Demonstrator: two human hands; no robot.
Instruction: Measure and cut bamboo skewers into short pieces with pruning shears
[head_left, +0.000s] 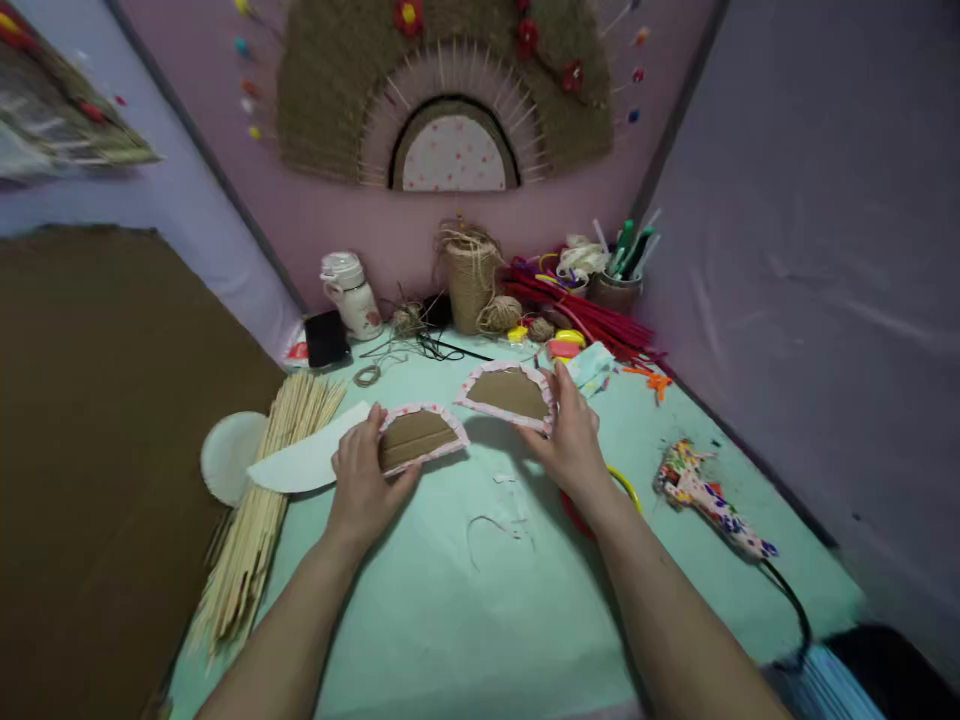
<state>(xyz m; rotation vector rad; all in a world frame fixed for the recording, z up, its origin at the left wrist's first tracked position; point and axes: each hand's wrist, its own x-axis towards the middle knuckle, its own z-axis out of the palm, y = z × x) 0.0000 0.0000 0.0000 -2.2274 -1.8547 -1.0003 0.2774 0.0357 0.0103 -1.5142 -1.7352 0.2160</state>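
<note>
My left hand (pixel 367 480) grips a brown cardboard half-circle (pixel 416 438) by its left end, fingers above and thumb below. A pink-and-white paper strip folds over the edge of that piece. In my right hand (pixel 566 440) is a second cardboard half-circle (pixel 510 393) with the same patterned edging, pinched at its right end. Both pieces hang a little above the table, brown side toward me, with a small gap between them. A white paper shape (pixel 307 460) lies just left of my left hand. Partly under my right forearm sit red-and-yellow rings (pixel 624 488), perhaps scissor handles.
A bundle of thin sticks (pixel 262 520) lies on the left. Along the back stand a white bottle (pixel 352 295), a twine roll (pixel 471 285) and a pot of pens (pixel 619 285). A paint-spotted glue gun (pixel 712 500) with a cord rests right. Paper scraps (pixel 504 479) dot the table (pixel 450 620).
</note>
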